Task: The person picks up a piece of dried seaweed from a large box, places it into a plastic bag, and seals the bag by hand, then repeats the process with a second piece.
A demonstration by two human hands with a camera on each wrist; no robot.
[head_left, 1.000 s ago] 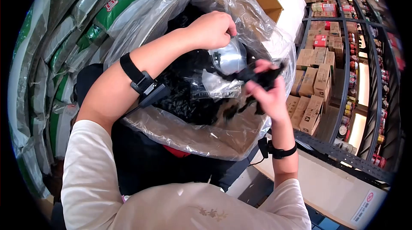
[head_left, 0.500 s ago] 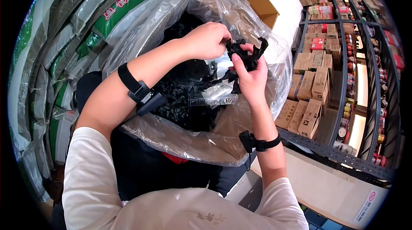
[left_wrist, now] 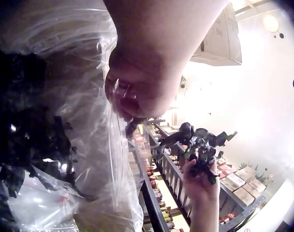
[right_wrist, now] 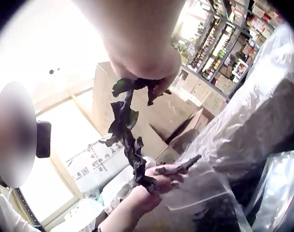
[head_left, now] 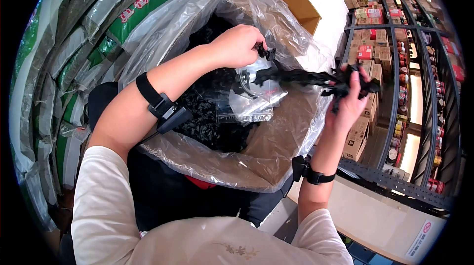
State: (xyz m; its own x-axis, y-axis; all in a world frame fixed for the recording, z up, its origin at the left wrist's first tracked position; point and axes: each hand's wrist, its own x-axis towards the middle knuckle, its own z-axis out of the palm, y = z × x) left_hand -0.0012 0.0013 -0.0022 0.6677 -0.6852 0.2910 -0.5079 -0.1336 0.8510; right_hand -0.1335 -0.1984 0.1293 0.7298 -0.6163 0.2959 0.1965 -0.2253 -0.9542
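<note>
My left hand [head_left: 240, 46] is over the lined box, pinching a small crinkled piece of dried seaweed [head_left: 265, 51] between curled fingers. To the right, beyond the box's rim, my right hand [head_left: 348, 104] grips a bunch of long black dried seaweed [head_left: 306, 78], whose twisted strips trail back toward the left hand. In the right wrist view, a frilly strip [right_wrist: 121, 125] hangs from the right hand, its lower end overlapping the left hand [right_wrist: 147, 191]. A clear plastic bag [head_left: 252, 104] lies on the loose dark seaweed [head_left: 207, 122] in the box.
The cardboard box is lined with a clear plastic sheet [head_left: 212, 168] that folds over its rim. Stacked green and white sacks [head_left: 143, 13] stand at the left. Shelves [head_left: 385, 156] with cartons and jars run along the right, beyond a white ledge.
My right hand came up out of the box area to meet the left, then swung right, drawing the seaweed strips out long. The left hand has moved only slightly.
</note>
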